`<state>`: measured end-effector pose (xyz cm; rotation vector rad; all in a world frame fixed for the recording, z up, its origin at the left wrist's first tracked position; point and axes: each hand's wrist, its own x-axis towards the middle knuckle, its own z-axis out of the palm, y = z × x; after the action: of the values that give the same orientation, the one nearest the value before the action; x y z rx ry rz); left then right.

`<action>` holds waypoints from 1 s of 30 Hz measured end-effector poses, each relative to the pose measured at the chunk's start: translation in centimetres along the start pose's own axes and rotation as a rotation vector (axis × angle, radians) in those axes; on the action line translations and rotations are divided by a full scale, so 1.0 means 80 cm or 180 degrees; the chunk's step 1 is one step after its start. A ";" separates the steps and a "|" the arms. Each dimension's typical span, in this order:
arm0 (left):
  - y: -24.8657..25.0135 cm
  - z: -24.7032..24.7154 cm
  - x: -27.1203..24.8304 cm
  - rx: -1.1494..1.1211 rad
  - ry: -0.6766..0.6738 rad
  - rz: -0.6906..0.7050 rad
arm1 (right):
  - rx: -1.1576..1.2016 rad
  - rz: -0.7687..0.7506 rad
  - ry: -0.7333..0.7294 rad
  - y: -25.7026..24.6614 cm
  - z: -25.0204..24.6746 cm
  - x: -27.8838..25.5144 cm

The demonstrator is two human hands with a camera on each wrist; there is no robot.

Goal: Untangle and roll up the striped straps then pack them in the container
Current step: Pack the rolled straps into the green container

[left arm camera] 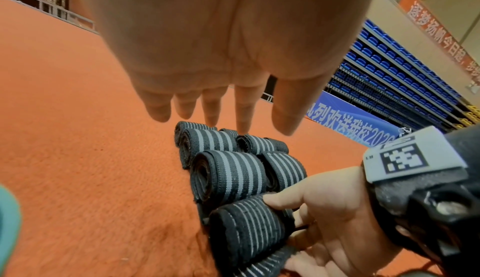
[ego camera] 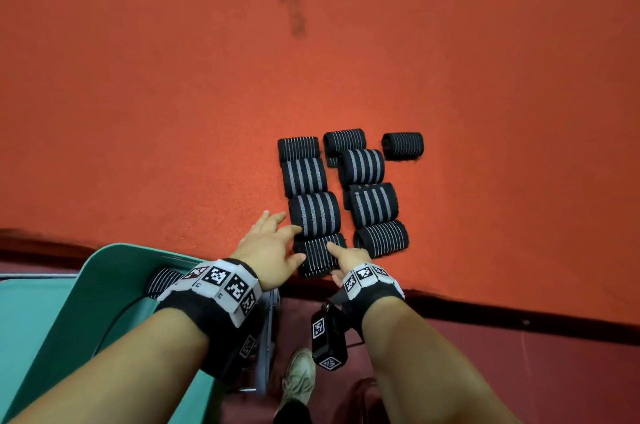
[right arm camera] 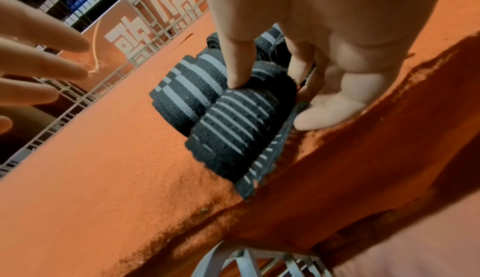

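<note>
Several rolled black straps with grey stripes [ego camera: 313,212] lie in two columns on the orange carpeted surface [ego camera: 173,112], and one roll [ego camera: 403,145] sits apart at the far right. My right hand [ego camera: 341,261] pinches the nearest thin-striped roll [ego camera: 318,257] at the front edge. In the right wrist view its forefinger presses the top of this roll [right arm camera: 233,129], whose loose tail lies under it. My left hand [ego camera: 287,243] is spread flat beside and over the same roll [left arm camera: 249,232], fingers straight. One rolled strap [ego camera: 162,281] lies in the green container [ego camera: 86,302].
The green container stands below the surface's front edge at lower left, next to a metal frame [ego camera: 266,337]. A shoe [ego camera: 299,375] is on the dark red floor below. A dark stain [ego camera: 291,1] marks the far carpet. Blue seating [left arm camera: 389,72] rises in the background.
</note>
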<state>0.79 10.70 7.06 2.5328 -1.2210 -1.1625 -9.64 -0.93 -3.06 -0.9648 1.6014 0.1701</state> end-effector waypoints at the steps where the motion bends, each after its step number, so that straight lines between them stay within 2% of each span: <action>1: -0.001 0.001 -0.002 -0.0020 0.0000 -0.0012 | 0.0075 0.0005 -0.0044 0.000 -0.003 -0.001; 16: -0.032 -0.002 -0.033 -0.0200 0.0335 -0.0010 | 0.0499 0.0095 -0.0434 0.016 -0.017 -0.019; 25: -0.064 -0.015 -0.064 -0.0169 0.0432 0.0096 | 0.0768 -0.0132 -0.0289 0.017 -0.017 -0.068; 30: -0.094 -0.026 -0.094 -0.0226 0.0530 0.0221 | 0.1074 -0.0470 -0.0449 0.018 -0.001 -0.116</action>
<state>4.02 20.64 10.07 2.4575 -1.1949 -0.9418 -11.05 4.43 4.55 -0.7853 1.3692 -0.1288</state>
